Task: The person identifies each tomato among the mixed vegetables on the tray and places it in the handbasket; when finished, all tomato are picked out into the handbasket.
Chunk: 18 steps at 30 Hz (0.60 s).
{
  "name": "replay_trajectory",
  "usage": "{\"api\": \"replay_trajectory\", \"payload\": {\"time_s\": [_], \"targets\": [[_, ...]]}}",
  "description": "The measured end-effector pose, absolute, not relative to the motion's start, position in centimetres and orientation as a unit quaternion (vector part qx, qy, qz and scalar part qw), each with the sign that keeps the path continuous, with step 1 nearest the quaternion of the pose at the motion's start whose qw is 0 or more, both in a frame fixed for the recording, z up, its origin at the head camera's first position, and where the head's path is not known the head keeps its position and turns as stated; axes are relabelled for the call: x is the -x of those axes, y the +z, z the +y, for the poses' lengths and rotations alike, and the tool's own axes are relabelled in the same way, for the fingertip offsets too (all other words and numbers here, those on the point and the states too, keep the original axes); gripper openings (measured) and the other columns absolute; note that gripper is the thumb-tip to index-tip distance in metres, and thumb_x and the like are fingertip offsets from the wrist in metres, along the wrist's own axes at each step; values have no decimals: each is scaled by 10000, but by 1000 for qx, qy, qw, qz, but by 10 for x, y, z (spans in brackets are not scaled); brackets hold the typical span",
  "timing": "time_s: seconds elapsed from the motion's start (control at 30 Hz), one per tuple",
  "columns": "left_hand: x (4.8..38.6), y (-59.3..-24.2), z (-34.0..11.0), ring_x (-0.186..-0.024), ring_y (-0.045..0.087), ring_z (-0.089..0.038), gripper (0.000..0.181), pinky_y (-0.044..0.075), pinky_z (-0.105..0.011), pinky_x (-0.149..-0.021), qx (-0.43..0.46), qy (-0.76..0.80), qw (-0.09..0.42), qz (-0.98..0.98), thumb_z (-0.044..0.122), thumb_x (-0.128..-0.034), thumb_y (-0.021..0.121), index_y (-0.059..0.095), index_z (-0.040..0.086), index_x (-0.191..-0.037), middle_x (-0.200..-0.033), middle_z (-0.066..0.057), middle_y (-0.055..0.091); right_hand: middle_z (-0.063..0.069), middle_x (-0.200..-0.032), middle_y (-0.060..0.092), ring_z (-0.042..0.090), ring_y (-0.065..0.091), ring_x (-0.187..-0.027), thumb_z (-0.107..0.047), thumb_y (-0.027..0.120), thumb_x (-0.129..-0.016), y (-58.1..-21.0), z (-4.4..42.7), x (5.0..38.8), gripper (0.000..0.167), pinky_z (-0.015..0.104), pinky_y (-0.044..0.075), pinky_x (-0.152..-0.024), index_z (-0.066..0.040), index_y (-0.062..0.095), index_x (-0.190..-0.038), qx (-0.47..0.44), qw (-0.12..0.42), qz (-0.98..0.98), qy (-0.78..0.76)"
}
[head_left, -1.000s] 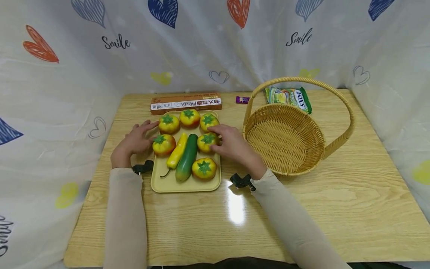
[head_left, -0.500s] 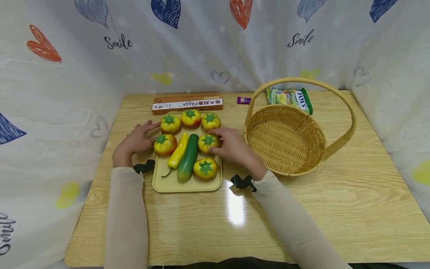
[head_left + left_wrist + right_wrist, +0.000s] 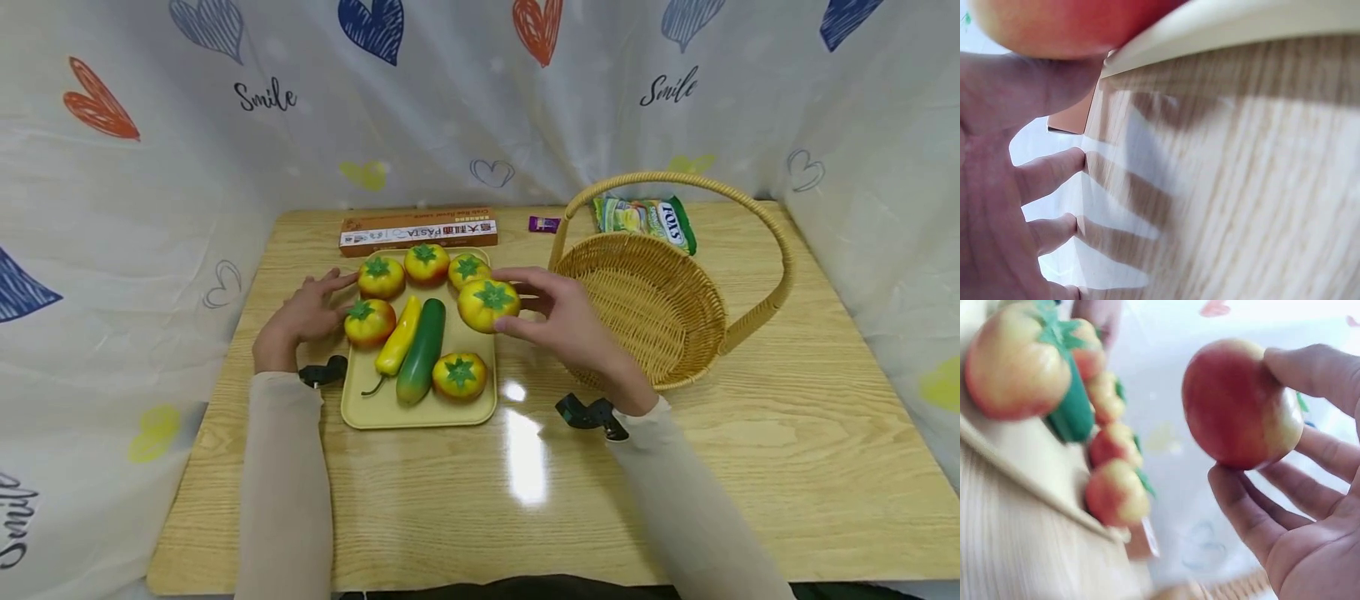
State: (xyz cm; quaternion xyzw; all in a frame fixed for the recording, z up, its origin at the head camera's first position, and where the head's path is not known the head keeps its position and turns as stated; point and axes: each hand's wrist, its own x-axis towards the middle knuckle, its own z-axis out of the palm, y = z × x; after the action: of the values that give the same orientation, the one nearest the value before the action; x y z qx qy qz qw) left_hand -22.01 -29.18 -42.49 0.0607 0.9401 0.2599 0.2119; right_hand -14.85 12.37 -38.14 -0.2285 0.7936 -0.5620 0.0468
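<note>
A: Head view. I note materials first?

B: One glossy, squat tomato (image 3: 489,306), star-shaped green cap, raised over the right edge of a smooth cream tray (image 3: 375,415). On the tray: five more tomatoes (image 3: 460,377), a shiny yellow pepper (image 3: 399,337), a long green cucumber (image 3: 422,354). To the right, a woven wicker basket (image 3: 652,308) with an arched handle.

A: Hands, from my end?

B: Right hand (image 3: 566,317) grips the raised tomato, thumb against fingers. Left hand (image 3: 303,317) is spread at the tray's left edge, beside two tomatoes.

A: Surface, room?

B: Pale wood-grain table (image 3: 450,517). Along its far side: a brown pasta box (image 3: 417,236), a purple packet (image 3: 543,224), a crinkled green bag (image 3: 647,218). Behind, a white sheet (image 3: 450,100) printed with hearts and "Smile".

A: Left wrist view?

B: I get a rounded red tomato underside close up, tray rim curving past. Fingers loose and apart, tips down on the grain; the topmost digit appears to touch the fruit.

A: Right wrist view?

B: Smooth red-to-yellow skin, pinched by thumb and fingers, well clear of the tray. The tray's load is blurred; pale sheet beyond.
</note>
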Motion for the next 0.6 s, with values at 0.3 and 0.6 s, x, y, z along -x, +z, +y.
{"api": "replay_trajectory", "payload": {"time_s": [0.3, 0.6], "targets": [[222, -425, -292, -1624, -123, -629, 677, -36, -916, -1185, -58, 257, 213, 941, 333, -1140, 575, 307, 196, -1745, -1836, -219, 30, 186, -1466, 658, 170, 682, -1255, 55, 831, -927, -384, 188, 138, 570, 212, 585, -1046, -2, 663, -1468, 180, -20, 787, -590], [222, -425, -291, -1628, -133, -619, 684, -57, -914, -1183, -54, 261, 218, 939, 333, -1135, 575, 298, 212, -1749, -1839, -208, 21, 170, -1494, 655, 375, 669, -1357, -51, 845, -961, -397, 213, 138, 546, 178, 574, -1026, -61, 676, -1480, 120, -17, 820, -560]]}}
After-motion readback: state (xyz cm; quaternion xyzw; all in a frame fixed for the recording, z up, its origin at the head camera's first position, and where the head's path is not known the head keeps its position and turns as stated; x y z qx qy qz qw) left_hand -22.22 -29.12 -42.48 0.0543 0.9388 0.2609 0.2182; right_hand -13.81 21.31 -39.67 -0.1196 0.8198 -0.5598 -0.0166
